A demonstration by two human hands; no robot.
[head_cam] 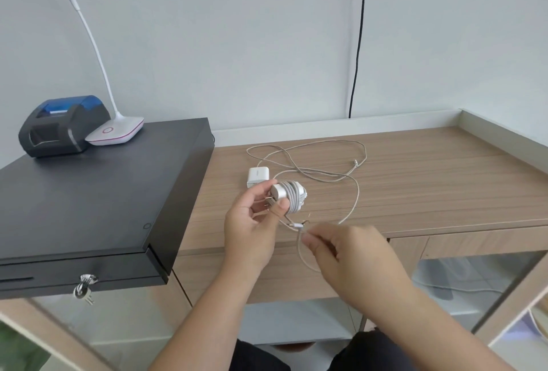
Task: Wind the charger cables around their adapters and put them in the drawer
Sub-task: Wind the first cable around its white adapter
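The person stands at a wooden desk (415,186), both bare hands raised just in front of its near edge. The left hand (252,228) has its grip closed on a white adapter (278,192), thumb below and fingers above, with the metal prongs pointing into the palm. A white cable (293,197) is already wound around that adapter in a thick bundle of turns on the side away from the palm. A short free tail of it hangs down from the bundle to the right hand (350,252), whose thumb and forefinger are pinched shut on the cable right behind its small plug end (296,225).

Just beyond the held adapter, a second adapter (258,176) lies flat on the desk. Its loose cable (311,160) sprawls in open loops past it toward the wall, one long loop curving back toward the right hand.

Left of the held adapter sits a black cash drawer (98,192), shut, with keys (84,286) hanging in its front lock. On the drawer's far corner stand a receipt printer (62,127) and a white desk lamp (115,130), the lamp's base touching the printer.
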